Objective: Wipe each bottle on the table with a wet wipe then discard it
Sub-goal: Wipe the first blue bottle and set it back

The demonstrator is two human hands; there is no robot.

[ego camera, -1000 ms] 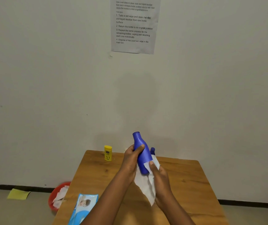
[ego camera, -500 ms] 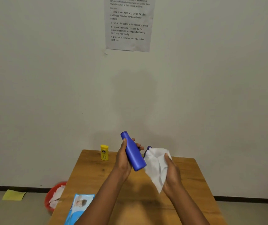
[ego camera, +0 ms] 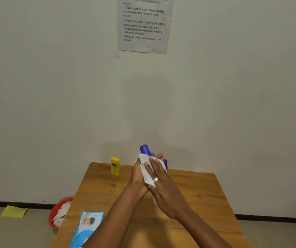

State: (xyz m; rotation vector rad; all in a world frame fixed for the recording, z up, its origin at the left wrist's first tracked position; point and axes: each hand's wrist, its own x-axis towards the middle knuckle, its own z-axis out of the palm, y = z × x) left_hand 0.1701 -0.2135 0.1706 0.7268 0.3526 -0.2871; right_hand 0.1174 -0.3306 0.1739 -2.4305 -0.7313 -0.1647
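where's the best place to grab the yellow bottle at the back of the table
Probably round the middle of the yellow bottle, coming from its near side. It stands upright and alone near the table's far left edge, so fingers and thumb can wrap its flat sides below the cap.

Wall notice (ego camera: 144, 25), yellow floor paper (ego camera: 14, 211)

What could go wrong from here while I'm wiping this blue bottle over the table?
1. The left hand holds the blue bottle tilted in the air; a wet surface may let it slip and drop onto the table.
2. A second blue bottle stands right behind the hands; the right hand, pressing the wipe, could knock it over.
3. The bin sits on the floor beside the table's left edge, so a tossed wipe might miss.
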